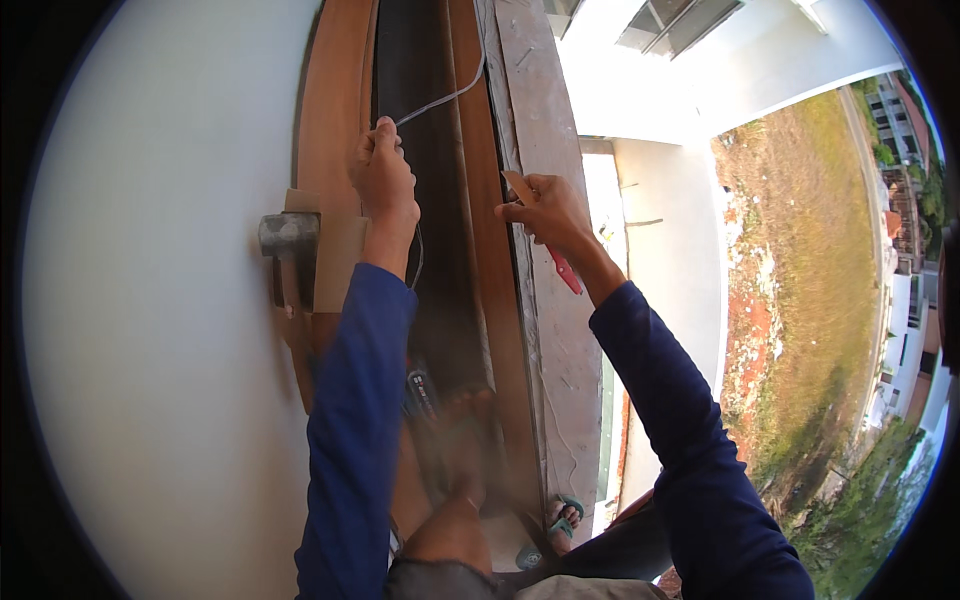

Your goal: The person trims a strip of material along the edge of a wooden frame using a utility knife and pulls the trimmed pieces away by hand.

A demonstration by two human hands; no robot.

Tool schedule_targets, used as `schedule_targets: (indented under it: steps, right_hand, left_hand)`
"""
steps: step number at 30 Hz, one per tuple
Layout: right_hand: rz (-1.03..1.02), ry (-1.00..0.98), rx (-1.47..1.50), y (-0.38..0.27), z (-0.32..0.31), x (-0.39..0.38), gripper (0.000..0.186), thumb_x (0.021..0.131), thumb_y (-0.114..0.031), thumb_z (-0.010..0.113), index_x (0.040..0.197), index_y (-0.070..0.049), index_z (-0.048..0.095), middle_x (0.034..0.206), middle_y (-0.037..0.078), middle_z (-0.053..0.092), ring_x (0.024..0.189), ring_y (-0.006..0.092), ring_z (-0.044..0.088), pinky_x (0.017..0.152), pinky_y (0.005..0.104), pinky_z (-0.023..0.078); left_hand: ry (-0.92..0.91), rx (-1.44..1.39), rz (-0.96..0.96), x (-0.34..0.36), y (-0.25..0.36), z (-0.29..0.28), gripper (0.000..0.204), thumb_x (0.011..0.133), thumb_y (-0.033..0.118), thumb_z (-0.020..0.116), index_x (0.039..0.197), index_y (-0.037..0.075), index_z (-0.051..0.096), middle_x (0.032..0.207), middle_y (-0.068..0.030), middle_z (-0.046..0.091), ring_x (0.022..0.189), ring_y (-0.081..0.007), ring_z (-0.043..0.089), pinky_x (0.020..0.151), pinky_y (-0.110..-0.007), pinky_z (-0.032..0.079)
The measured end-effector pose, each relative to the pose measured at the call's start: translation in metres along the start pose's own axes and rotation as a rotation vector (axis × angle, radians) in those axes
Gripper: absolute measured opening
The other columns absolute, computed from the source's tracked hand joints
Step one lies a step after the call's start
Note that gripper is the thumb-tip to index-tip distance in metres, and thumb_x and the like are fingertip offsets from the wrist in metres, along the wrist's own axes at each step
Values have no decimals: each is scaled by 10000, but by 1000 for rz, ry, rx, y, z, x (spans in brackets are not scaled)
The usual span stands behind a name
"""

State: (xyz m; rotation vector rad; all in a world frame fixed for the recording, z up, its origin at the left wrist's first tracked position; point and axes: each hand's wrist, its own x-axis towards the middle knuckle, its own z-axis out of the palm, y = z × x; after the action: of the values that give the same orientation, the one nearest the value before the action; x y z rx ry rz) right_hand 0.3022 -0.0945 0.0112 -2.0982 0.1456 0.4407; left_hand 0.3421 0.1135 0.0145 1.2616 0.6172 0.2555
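Observation:
My left hand (385,175) is closed on a thin grey cable (447,98), pinching it above a dark recessed channel (420,45) between wooden boards (335,70). The cable runs up and right from my fingers, and a loop hangs below the hand. My right hand (550,215) is closed on a small tan strip (516,185) and a red tool (565,270) that sticks out below it, over the channel's right edge. Left of my left forearm, a grey mallet head (288,236) rests on a piece of cardboard (340,265) against the white wall (160,300).
A dusty grey ledge (560,370) runs along the right, with a drop beyond it to a grassy lot (790,250). A dark tool (420,390) lies near my bare leg (450,540), partly behind haze. A sandalled foot (565,520) is at the ledge's lower end.

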Motion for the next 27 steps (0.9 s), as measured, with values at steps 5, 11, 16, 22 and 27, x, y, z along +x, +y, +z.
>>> schedule_targets:
  steps: [5, 11, 16, 22, 27]
  right_hand:
    - [52, -24, 182, 5, 3, -11, 283, 863, -251, 722, 811, 10, 626, 625, 48, 577, 469, 92, 503, 418, 256, 408]
    - [108, 39, 241, 19, -1, -36, 311, 933, -291, 614, 879, 14, 586, 708, 62, 588, 520, 103, 509, 450, 272, 432]
    - [249, 102, 300, 44, -5, -52, 295, 973, -258, 488, 1099, 8, 505, 772, 62, 549, 617, 123, 538, 527, 278, 465]
    - [244, -17, 402, 54, -25, -49, 306, 974, -192, 435, 1195, 9, 501, 800, 58, 541, 633, 130, 556, 572, 278, 485]
    - [144, 14, 422, 32, -35, -15, 306, 987, -196, 482, 1230, -20, 538, 814, 68, 580, 641, 129, 586, 583, 280, 495]
  left_hand:
    - [-41, 419, -68, -22, -45, -26, 369, 973, 321, 576, 729, 45, 567, 601, 16, 438, 474, -85, 384, 405, -272, 307]
    - [-230, 644, -172, -29, -43, -24, 383, 1014, 356, 488, 996, 3, 635, 583, 6, 473, 408, -81, 401, 372, -239, 353]
    - [-418, 531, -280, -21, -34, -3, 411, 1006, 376, 502, 1210, 22, 541, 697, -2, 533, 474, -90, 471, 426, -250, 421]
    - [-535, 524, -153, 18, -17, 65, 378, 962, 347, 586, 1133, 15, 530, 733, -20, 558, 542, -110, 534, 463, -263, 484]
    - [-388, 601, 10, 55, -20, 96, 276, 961, 260, 551, 1105, 25, 535, 782, -39, 590, 658, -138, 603, 526, -293, 523]
